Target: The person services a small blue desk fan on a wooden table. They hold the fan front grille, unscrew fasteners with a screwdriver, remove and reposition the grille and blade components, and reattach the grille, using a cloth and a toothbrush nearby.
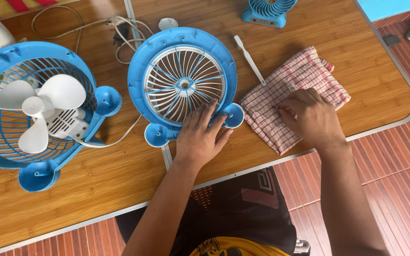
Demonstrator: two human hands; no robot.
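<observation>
A blue fan front cover (182,80) with a white and blue grille lies flat on the wooden table (100,189). My left hand (199,137) rests flat on its near rim, fingers spread, holding nothing. My right hand (312,116) presses on a folded red-and-white checked cloth (271,106) to the right of the cover, with fingertips pinching its fabric. At the left lies the blue fan body (29,109) with white blades (39,102) and its rear grille.
A white plastic stick (249,59) lies between the cover and the cloth. A white cable and plug (119,28) trail at the back. A small blue fan (266,12) stands at the far edge. A small white cap (168,22) sits behind the cover. The table's metal edge (404,85) curves at right.
</observation>
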